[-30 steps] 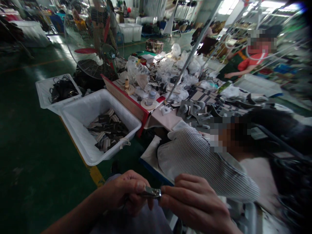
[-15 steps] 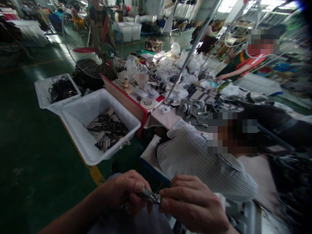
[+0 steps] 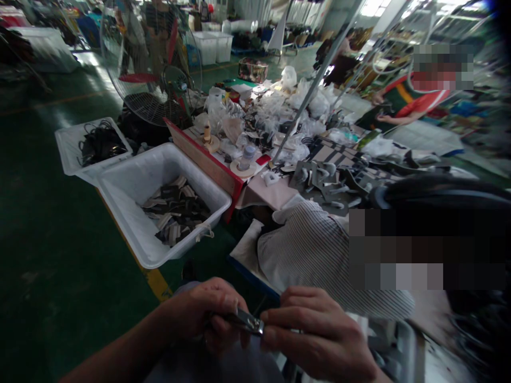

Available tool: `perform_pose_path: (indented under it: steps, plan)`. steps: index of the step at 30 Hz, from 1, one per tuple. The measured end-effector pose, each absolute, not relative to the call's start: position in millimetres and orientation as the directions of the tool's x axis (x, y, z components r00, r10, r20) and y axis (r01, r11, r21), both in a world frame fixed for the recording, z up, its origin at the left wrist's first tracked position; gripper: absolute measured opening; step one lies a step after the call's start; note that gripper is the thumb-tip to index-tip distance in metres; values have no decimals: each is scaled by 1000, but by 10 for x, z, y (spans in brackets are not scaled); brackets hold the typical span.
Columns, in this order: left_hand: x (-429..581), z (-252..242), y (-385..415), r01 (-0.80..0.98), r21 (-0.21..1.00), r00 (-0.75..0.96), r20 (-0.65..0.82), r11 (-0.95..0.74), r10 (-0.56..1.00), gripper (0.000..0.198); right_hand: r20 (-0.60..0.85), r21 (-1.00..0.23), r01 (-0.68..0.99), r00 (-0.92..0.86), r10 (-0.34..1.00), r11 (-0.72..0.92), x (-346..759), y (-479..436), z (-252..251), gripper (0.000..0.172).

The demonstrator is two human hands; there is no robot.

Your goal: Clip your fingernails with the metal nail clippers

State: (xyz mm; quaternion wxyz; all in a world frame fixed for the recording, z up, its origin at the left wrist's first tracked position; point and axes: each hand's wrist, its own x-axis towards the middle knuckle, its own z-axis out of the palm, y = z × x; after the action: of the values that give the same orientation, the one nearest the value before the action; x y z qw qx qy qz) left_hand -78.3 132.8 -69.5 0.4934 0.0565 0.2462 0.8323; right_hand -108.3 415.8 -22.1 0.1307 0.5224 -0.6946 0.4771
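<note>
One small metal clipper (image 3: pixel 248 321) lies between two hands, above the lap (image 3: pixel 215 367). Left hand (image 3: pixel 221 316) pinches its lever end, thumb on top, probably to steady it and control the lever. Right hand (image 3: pixel 319 332) has bent fingertips at the cutting end (whether gripping or only touching, cannot tell). Nearby, two white containers: one large tub (image 3: pixel 115 194) keeping strips (image 3: pixel 175 210) together (overlapping, uncountable), one smaller bin (image 3: pixel 66 151) gathering black cords (image 3: pixel 101 143), likewise uncounted.
</note>
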Motion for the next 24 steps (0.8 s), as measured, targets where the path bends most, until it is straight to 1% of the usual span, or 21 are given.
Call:
perform_pose_path:
  steps: [3,7,11,16,24]
  plan:
    - [-761,-728,1322,-789,457,-523,-149,-411,839,51,685,-525,-851,-406,-605,-24,-1096,4153,-221,17]
    - [-745,-747,1320,-783,461,-526,-132,-418,840,46,671,-543,-838,-405,-621,-40,-1100,4171,-240,23]
    - [-749,-750,1330,-763,484,-542,-119,-428,832,46,660,-556,-830,-414,-627,-38,-1096,4179,-237,20]
    - [-749,-759,1331,-773,472,-538,-135,-423,832,45,667,-555,-831,-421,-615,-32,-1107,4171,-216,17]
    - [-749,-734,1340,-774,480,-546,-177,-412,819,44,661,-563,-826,-417,-623,-44,-1099,4208,-268,21]
